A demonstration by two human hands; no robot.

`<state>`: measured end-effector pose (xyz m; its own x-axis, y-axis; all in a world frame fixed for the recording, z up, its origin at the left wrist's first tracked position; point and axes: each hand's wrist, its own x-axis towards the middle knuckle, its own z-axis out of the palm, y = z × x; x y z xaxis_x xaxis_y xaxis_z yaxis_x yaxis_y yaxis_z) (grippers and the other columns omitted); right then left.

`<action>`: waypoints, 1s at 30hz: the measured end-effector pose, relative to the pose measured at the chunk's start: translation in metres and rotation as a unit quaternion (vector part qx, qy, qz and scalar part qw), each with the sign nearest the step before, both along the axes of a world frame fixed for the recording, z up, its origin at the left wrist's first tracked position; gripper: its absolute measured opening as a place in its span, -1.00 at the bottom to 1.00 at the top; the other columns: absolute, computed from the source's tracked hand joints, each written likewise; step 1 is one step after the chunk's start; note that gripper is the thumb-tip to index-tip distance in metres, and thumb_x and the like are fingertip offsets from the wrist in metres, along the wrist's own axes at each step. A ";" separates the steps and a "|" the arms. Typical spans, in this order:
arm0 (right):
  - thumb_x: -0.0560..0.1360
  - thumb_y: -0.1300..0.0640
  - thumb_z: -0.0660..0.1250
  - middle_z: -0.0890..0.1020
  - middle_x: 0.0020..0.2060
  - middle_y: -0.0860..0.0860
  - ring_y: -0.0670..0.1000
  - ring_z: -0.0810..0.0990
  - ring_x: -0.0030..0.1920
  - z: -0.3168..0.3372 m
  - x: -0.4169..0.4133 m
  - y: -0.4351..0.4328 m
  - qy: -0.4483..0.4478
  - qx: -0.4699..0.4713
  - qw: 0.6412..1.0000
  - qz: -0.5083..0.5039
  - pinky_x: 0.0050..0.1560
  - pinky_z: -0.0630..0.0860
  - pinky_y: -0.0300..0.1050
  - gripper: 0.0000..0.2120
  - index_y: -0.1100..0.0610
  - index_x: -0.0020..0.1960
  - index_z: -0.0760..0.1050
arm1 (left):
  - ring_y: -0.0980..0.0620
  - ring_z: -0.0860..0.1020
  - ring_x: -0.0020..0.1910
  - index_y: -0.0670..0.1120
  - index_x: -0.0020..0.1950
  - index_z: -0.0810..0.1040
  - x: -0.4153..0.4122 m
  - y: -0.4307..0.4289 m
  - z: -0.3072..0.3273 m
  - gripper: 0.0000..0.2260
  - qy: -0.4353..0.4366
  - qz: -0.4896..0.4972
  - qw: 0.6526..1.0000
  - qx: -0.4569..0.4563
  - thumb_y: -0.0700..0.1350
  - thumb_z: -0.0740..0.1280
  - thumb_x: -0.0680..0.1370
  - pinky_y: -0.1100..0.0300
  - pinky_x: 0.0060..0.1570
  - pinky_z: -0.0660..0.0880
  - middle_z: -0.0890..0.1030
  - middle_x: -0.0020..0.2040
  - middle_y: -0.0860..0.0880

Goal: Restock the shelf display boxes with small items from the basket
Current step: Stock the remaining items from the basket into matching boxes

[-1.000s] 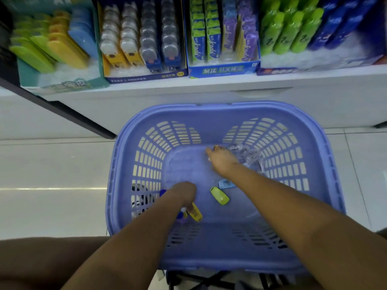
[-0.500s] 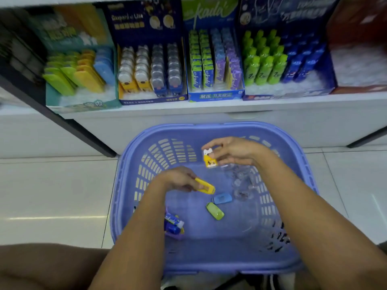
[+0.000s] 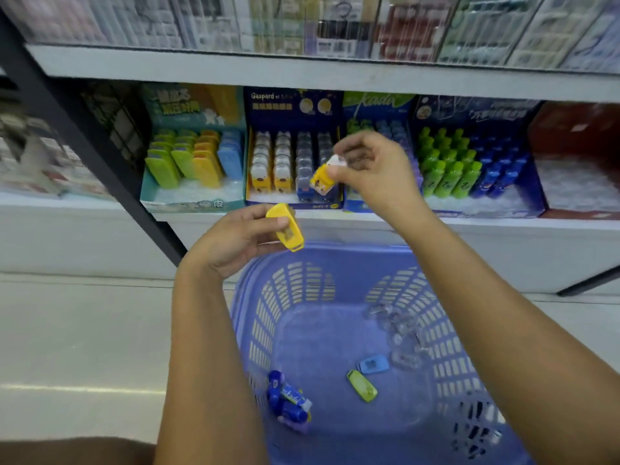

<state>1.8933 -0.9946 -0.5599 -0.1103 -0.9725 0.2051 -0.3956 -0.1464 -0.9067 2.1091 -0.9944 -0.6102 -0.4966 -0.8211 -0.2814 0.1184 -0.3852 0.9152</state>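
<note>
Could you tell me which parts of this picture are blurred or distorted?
In the head view the upper shelf goods and the left edge are smeared by blur; in the same head view the shelf board runs slanted and slightly bowed, which looks like wide-angle distortion; the left hand, its yellow item and the basket are fairly sharp, though the clear packets in it are hard to make out.

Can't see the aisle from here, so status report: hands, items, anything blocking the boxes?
Left hand grips yellow flat item. Right hand pinches yellow-and-white item before navy display box. Nothing blocks the boxes. In basket: blue item, green item.
</note>
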 end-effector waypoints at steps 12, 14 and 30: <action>0.35 0.19 0.50 0.65 -0.12 0.05 0.01 0.56 -0.14 -0.018 0.054 -0.051 0.337 -0.035 0.937 0.088 -0.04 0.54 0.03 -0.80 0.17 -0.05 0.58 | 0.13 0.62 -0.30 -0.12 0.02 0.61 0.014 -0.006 -0.015 -0.90 0.029 0.205 0.978 0.027 -0.16 0.33 0.54 0.26 -0.24 0.58 0.65 -0.27 0.03; 0.35 0.17 0.50 0.65 -0.08 0.08 0.04 0.57 -0.08 -0.015 0.051 -0.053 0.354 -0.033 0.930 0.090 0.00 0.52 0.03 -0.79 0.17 -0.05 0.60 | 0.13 0.62 -0.31 -0.11 -0.04 0.61 0.014 -0.007 -0.016 -0.93 0.037 0.222 0.974 0.031 -0.16 0.34 0.54 0.27 -0.26 0.57 0.65 -0.29 0.03; 0.40 0.08 0.45 0.43 0.15 0.02 0.04 0.35 0.17 0.002 0.065 -0.038 0.342 -0.035 0.935 0.084 0.16 0.33 -0.19 -0.71 0.05 0.12 0.61 | 0.15 0.62 -0.30 -0.12 -0.07 0.62 0.031 0.000 0.000 -0.88 0.110 0.243 0.963 0.030 -0.13 0.30 0.55 0.31 -0.28 0.56 0.67 -0.26 0.02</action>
<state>1.9581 -1.0323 -0.5582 0.2234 -0.9461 0.2346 -0.8456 -0.3078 -0.4361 2.1402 -0.9943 -0.6098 -0.1112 -0.9574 -0.2665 0.4865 -0.2862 0.8254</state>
